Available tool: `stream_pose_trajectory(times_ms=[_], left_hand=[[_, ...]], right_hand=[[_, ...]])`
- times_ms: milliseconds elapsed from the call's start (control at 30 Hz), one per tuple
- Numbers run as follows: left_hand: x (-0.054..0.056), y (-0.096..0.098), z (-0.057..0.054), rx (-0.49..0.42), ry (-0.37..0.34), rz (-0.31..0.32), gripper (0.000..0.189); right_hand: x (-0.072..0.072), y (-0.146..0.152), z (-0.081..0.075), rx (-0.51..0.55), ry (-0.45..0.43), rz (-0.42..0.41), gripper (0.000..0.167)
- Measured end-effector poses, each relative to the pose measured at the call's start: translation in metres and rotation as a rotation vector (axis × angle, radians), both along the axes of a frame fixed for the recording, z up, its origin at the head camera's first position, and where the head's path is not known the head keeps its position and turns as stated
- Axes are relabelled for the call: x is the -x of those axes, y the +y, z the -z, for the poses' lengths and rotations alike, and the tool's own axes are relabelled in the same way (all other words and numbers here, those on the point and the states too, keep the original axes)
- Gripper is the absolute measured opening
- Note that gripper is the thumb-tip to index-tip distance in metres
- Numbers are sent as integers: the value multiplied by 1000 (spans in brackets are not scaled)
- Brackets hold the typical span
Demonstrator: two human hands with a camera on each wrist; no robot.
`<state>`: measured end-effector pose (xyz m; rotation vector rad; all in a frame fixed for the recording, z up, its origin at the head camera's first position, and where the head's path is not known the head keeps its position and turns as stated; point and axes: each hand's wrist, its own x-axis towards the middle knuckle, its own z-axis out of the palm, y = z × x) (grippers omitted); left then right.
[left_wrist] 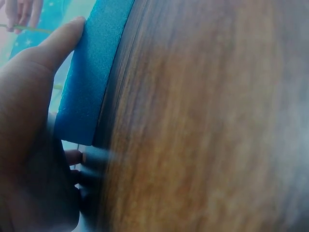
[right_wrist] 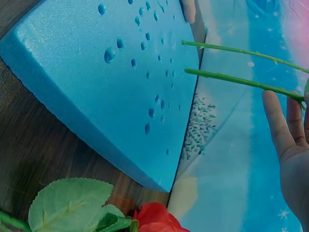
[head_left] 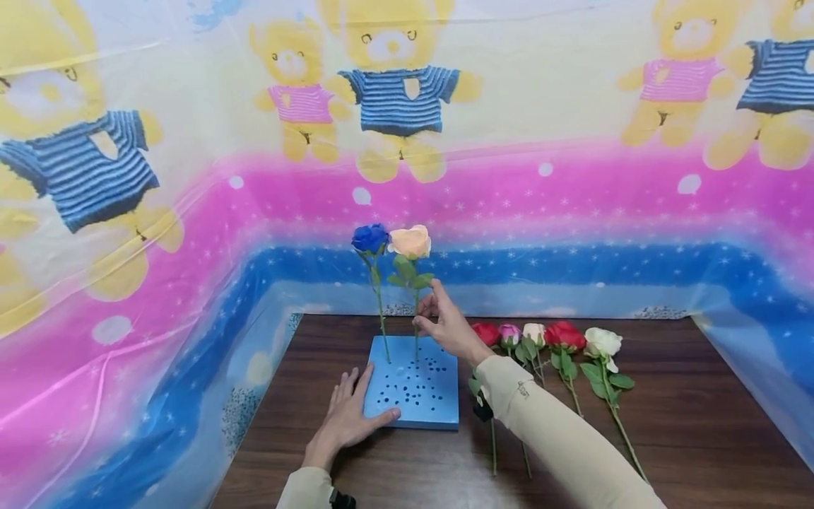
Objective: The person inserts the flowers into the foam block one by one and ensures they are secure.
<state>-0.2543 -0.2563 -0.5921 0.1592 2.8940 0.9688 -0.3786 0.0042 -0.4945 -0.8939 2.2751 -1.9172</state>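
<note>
A blue foam block (head_left: 445,385) dotted with holes lies on the table. My left hand (head_left: 348,413) rests against its near left corner, fingers extended along the left side. In the left wrist view the thumb (left_wrist: 63,41) lies on the block's edge. My right hand (head_left: 448,325) pinches the stem of an upright peach rose (head_left: 410,242) over the block's far part. That stem's lower end (right_wrist: 212,74) meets the foam; how deep it sits I cannot tell. Left of it, a blue rose (head_left: 370,239) stands upright in the block, its stem leaning slightly.
Right of the block lie several roses on the dark wooden table (head_left: 687,410): a red one (head_left: 564,334), a white one (head_left: 603,342), a pink one (head_left: 509,334), a cream one (head_left: 534,332) and another red one (head_left: 485,333). My right forearm crosses over their stems. A bear-print cloth (head_left: 540,184) hangs behind.
</note>
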Motion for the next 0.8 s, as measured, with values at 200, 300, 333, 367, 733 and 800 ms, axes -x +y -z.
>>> stream_pose_trajectory(times_ms=[200, 300, 333, 367, 733, 800], left_hand=[[-2, 0, 0, -3, 2, -8, 116], [-1, 0, -1, -3, 3, -8, 116], [-1, 0, -1, -5, 3, -8, 116], [0, 0, -2, -6, 4, -9, 116], [0, -1, 0, -5, -5, -11, 117], [0, -1, 0, -9, -6, -11, 116]], right_hand=[[3, -6, 6, -15, -6, 19, 57], [6, -8, 9, -24, 2, 24, 61], [7, -8, 10, -25, 2, 24, 63], [7, -8, 12, -26, -3, 25, 67], [10, -12, 20, -72, -25, 11, 71], [11, -12, 23, -82, -30, 7, 68]])
